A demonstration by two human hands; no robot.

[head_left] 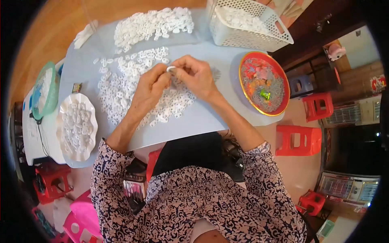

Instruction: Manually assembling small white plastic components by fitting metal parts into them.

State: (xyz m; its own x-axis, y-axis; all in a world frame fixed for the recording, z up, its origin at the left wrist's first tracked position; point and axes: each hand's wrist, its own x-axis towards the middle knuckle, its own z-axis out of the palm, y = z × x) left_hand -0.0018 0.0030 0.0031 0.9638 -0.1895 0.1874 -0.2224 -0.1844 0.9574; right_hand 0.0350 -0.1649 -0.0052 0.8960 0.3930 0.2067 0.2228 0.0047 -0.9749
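Surface: a pale blue table [200, 123] in a room with a pinkish floor and red stools [299, 140] to the right.

Workpiece: one small white piece [171, 69], raised above the table between the fingertips of both hands. Right hand [198, 77]: thumb and forefinger closed on the piece. Left hand [152, 86]: fingers bent together at the near side of the piece; whether they grip it, or some part hidden behind them, cannot be told.

Step in hand: judged from the hand position, two-handed fingertip work on a single piece. Next move: appears to call for a firm pinch on the right and fine alignment by the left fingertips. The piece is small and smooth-looking, so it could slip if the pinch is loose.

Around the hands: loose white parts [121, 91] lie spread on the table, under and beside both hands. Beyond them is a denser heap [154, 26] of similar parts. Far right: a perforated basket [227, 38] holding more white parts. Right: a red tray [287, 91] with a gold rim, containing many small grey bits [274, 87] and a shiny green item [265, 94]. Left: a scalloped plate [61, 121] loaded with white parts [77, 125], with a small packet [76, 88] just behind it.
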